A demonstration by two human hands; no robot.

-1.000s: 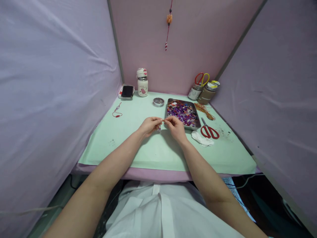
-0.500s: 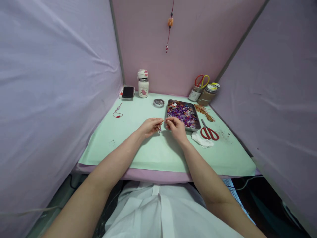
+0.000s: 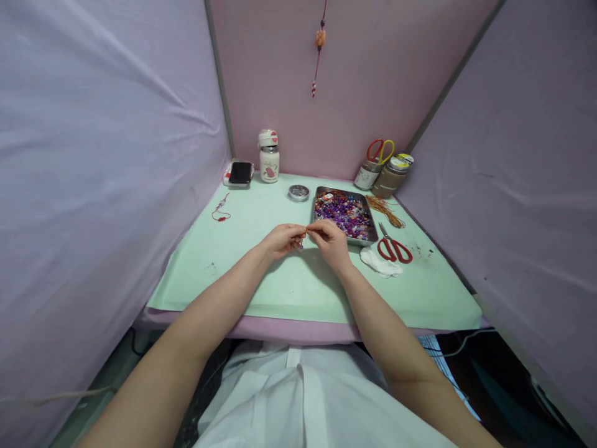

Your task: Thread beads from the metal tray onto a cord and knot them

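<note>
My left hand [image 3: 281, 240] and my right hand [image 3: 331, 240] meet fingertip to fingertip over the pale green table mat [image 3: 289, 280]. Between them they pinch a thin red cord [image 3: 306, 232] with small beads hanging below it; the fine detail is too small to make out. Just right of my right hand stands a metal tray [image 3: 323, 192] filled with purple, red and white beads.
Red scissors [image 3: 394, 247] and a white tissue [image 3: 381, 264] lie right of the tray. At the back stand a small round tin [image 3: 298, 192], a white bottle [image 3: 268, 156], a phone [image 3: 240, 172], jars with scissors [image 3: 380, 165] and orange cord [image 3: 385, 211]. A finished red cord piece [image 3: 221, 208] lies at left.
The hands stay together at the same spot; the fingertips have closed slightly nearer each other on the cord. The view shifted a little.
</note>
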